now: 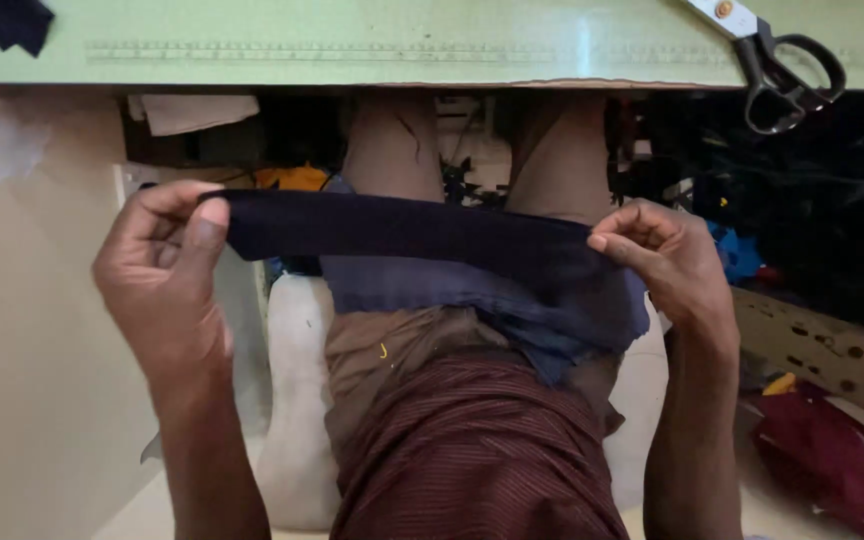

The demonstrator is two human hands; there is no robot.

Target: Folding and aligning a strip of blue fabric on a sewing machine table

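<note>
A strip of dark navy cloth (412,232) is stretched flat between both hands over my lap. My left hand (164,268) pinches its left end between thumb and fingers. My right hand (674,262) pinches the right end. Under the strip a second, lighter blue piece of cloth (472,295) with a frayed edge lies on my lap, over brown trousers and a maroon striped shirt (472,450). I sit on a white seat (297,400).
A pale green table edge (352,45) with a printed ruler runs across the top. Black-handled scissors (777,60) lie on it at the right, a dark cloth scrap (12,20) at the left. Maroon fabric (832,450) lies on the floor, lower right.
</note>
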